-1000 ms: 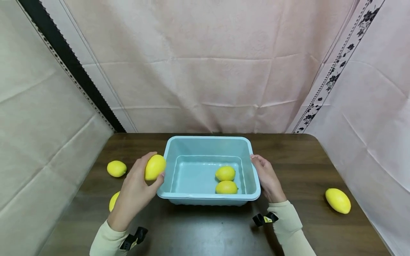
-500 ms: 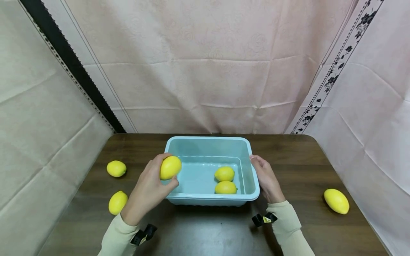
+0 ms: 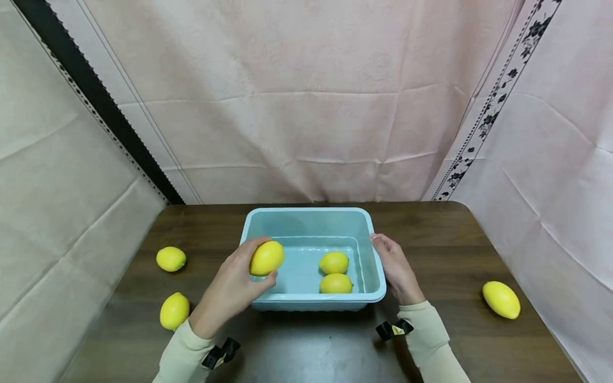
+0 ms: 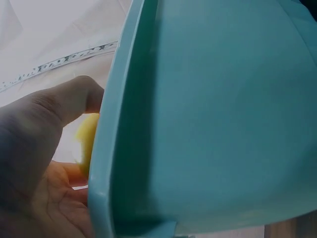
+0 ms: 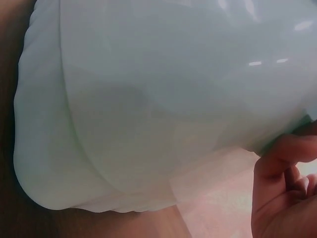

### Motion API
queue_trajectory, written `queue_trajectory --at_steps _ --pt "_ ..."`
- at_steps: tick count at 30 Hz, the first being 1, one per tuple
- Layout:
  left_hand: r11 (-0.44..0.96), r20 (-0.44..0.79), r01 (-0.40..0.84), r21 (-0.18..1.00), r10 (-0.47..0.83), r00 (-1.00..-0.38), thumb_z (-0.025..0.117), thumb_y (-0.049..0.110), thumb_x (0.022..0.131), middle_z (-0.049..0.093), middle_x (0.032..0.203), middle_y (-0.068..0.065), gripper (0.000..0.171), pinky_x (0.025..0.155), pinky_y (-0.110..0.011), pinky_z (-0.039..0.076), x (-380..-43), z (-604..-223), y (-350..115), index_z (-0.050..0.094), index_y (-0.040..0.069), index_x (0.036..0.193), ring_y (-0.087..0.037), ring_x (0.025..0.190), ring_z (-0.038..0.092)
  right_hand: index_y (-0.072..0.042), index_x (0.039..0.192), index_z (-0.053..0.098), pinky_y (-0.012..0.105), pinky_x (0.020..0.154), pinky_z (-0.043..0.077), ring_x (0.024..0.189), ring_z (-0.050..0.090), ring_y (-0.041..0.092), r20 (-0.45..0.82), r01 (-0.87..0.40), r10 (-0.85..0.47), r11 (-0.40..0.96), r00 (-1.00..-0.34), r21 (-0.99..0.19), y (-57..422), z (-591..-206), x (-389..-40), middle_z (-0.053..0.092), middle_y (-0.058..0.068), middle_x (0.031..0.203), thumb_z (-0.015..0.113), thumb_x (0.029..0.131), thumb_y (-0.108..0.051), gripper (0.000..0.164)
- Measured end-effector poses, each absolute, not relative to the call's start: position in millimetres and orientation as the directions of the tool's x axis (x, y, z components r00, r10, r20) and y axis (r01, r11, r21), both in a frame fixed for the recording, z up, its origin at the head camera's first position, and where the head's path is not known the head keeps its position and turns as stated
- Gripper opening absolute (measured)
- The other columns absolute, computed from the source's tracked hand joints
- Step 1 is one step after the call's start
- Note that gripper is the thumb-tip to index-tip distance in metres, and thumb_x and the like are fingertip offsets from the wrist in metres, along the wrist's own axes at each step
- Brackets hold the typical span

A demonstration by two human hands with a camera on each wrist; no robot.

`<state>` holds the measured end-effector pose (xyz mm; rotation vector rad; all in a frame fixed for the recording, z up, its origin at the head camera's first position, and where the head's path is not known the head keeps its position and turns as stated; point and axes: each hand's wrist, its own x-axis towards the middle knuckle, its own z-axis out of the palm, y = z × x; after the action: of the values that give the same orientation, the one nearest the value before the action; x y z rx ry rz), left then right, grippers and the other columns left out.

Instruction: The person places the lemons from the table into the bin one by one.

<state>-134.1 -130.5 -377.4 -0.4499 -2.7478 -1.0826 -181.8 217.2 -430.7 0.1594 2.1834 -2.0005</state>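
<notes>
My left hand (image 3: 235, 284) holds a yellow lemon (image 3: 266, 258) between thumb and fingers, over the left part of a light blue plastic basin (image 3: 306, 306). In the left wrist view the basin's rim (image 4: 106, 148) hides much of that lemon (image 4: 87, 141). Two more lemons lie in the basin, a farther one (image 3: 333, 262) and a nearer one (image 3: 336, 283), side by side right of its middle. With curled fingers my right hand (image 3: 398, 268) grips the basin's right rim. In the right wrist view this hand (image 5: 287, 183) is at the rim beside the basin's outer wall (image 5: 148, 124).
On the brown wooden table (image 3: 306, 351), two lemons lie left of the basin, one farther back (image 3: 171, 259) and one nearer (image 3: 174, 311) by my left wrist. Another lemon (image 3: 500, 299) lies near the right edge. Pale cloth (image 3: 287, 106) hangs behind and at both sides.
My left hand has carried its lemon rightward from outside the basin's left rim to over its inside. My right hand has stayed on the right rim.
</notes>
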Motion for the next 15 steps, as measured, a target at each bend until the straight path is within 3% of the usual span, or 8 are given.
queue_trajectory --at_steps 9,15 --pt "0.727 0.176 0.303 0.617 0.248 -0.953 0.087 0.021 0.084 0.064 0.137 -0.005 0.064 0.091 -0.046 0.057 -136.6 -382.1 -121.5 0.061 0.013 0.142 -0.023 0.104 0.062 0.001 0.141 0.053 0.032 0.077 0.061 0.094 0.070 0.022 -0.212 0.207 -0.038 0.106 -0.977 -0.973 217.3 -432.5 -180.9 0.062 0.017 0.112 0.040 0.114 -0.045 0.055" --pt "0.753 0.187 0.322 0.574 0.263 -0.947 0.091 0.026 0.081 0.069 0.128 -0.001 0.061 0.085 -0.042 0.054 -144.7 -379.8 -112.2 0.066 0.016 0.136 -0.021 0.102 0.061 0.001 0.141 0.052 0.032 0.077 0.061 0.095 0.069 0.022 -0.200 0.195 -0.034 0.100 -0.979 -0.976 218.0 -430.6 -182.3 0.062 0.018 0.113 0.041 0.114 -0.046 0.055"
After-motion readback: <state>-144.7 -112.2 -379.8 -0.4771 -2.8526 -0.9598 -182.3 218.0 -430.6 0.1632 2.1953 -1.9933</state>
